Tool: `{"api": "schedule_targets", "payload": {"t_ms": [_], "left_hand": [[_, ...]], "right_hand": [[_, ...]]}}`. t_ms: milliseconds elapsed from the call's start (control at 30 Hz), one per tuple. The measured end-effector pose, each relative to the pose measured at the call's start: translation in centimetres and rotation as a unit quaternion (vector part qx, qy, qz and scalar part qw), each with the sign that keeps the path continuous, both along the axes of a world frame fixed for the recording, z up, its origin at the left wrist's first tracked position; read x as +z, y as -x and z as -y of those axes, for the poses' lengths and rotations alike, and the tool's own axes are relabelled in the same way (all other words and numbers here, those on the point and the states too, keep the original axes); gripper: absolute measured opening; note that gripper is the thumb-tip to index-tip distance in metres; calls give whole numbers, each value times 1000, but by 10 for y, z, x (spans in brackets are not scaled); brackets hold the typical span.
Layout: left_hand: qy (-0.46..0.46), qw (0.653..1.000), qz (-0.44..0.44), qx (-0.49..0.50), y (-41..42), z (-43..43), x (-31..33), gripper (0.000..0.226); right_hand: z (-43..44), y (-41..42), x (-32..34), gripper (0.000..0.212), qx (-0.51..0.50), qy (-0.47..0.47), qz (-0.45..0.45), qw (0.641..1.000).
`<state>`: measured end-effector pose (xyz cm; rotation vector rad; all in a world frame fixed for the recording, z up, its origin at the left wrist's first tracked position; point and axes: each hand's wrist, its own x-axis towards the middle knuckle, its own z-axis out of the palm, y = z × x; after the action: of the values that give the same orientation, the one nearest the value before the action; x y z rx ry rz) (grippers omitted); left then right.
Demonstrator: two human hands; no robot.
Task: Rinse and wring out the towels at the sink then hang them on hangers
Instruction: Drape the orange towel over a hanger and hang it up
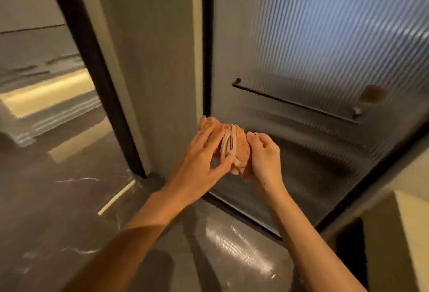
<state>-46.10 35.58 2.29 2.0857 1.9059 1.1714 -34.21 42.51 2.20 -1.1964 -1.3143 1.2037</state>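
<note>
A bunched orange-pink towel (240, 146) is held in the air in front of me, at about the middle of the view. My left hand (204, 159) holds its left side, fingers spread over the cloth and thumb underneath. My right hand (264, 155) grips its right side with curled fingers. A paler striped fold of the towel shows between the two hands. No sink or hanger is in view.
A ribbed glass door (325, 48) with a black horizontal bar handle (294, 103) stands straight ahead. A dark door frame (207, 43) and a grey wall panel (151, 59) are to its left. Dark marble floor (58, 187) lies below, and a cabinet corner (404, 233) is at lower right.
</note>
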Motion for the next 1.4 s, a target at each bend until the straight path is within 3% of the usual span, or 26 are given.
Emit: {"api": "schedule_targets", "payload": {"t_ms": [200,333,567,700,800,900,1000,1133,1167,1233,1333,1400], "left_hand": [[-28,960,-50,275,177,73,-9,47],[-31,900,59,431,285,115,-4,31],[-112,834,230,490,479,156,7,15],[-137,780,327,515,571,152,-1,14],[-147,746,371,533,656,140,-12,18],[-154,742,380,530,736,116,-13,15],[-160,740,368,539,814,85,-10,14],[-168,730,364,554,932,48,1,15],[-162,725,354,568,955,44,2,16],[-156,703,330,611,1017,34,2,18],[-144,669,275,675,1100,27,7,19],[-125,649,248,709,1160,22,5,17]], "right_hand": [[36,215,-1,23,206,-5,-21,978],[68,354,-6,16,307,8,-27,951],[109,564,-12,11,461,54,7,886],[98,663,-4,25,595,103,42,796],[81,747,-7,32,628,0,122,769],[60,831,-14,47,618,-103,161,762],[28,909,-7,37,599,-185,155,763],[-21,1031,7,31,567,-310,193,738],[-30,1053,8,30,560,-319,205,737],[-53,1114,2,27,536,-283,202,769],[-92,1188,0,25,518,-22,82,851],[-119,1243,0,26,478,92,28,873]]}}
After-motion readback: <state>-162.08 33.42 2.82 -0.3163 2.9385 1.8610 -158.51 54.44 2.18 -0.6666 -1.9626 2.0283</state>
